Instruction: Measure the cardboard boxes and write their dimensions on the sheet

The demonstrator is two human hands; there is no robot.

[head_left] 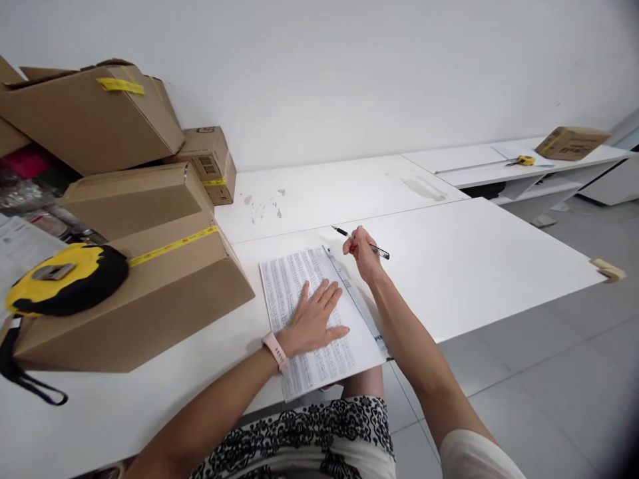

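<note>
My left hand (314,318) lies flat with spread fingers on a printed sheet of paper (287,283), covering part of its rows of small marks. The sheet reaches over the table's front edge. Beyond the sheet's right side, my right hand (364,251) is closed around a black-and-clear pen (381,251), whose dark tip points up and left, off the paper. A bluish strip with writing (349,283) runs along the paper's right edge.
Cardboard boxes (150,313) crowd the left side, with a yellow-black tape measure (67,279) on the nearest. Another yellow tape measure (525,160) and a small box (572,143) sit at the far right. The white table (479,266) ends above a tiled floor.
</note>
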